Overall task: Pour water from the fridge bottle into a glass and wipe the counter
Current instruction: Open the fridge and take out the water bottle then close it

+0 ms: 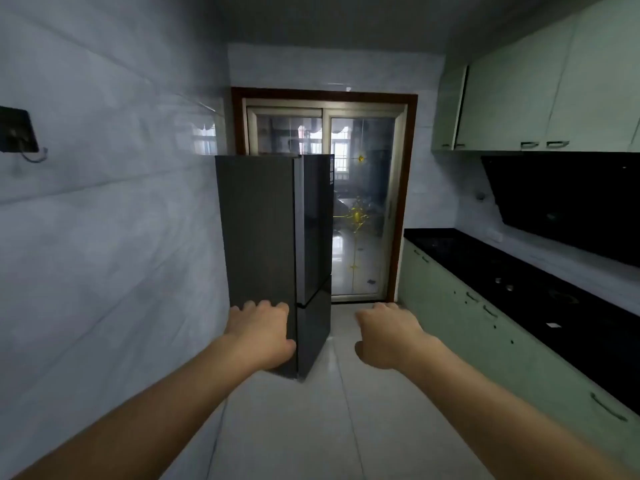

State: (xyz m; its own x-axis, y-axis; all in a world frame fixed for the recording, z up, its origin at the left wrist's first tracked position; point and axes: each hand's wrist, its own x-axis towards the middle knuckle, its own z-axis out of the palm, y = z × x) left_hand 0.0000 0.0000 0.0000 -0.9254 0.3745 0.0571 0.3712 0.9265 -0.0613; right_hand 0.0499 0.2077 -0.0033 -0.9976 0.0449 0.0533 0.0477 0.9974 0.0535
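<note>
A tall dark grey fridge (263, 230) stands against the left wall, its doors closed. My left hand (261, 332) is stretched out in front of the fridge's lower side, fingers curled loosely, holding nothing. My right hand (388, 336) hangs in the air to the right of the fridge, over the floor, fingers bent down and apart, holding nothing. The black counter (519, 282) runs along the right side. No bottle, glass or cloth is in sight.
Pale green base cabinets (460, 327) sit under the counter, with wall cabinets (519, 109) and a black hood (568, 202) above. A glass sliding door (360, 209) closes the far end. A light tiled floor (311, 427) runs between the left wall and the cabinets.
</note>
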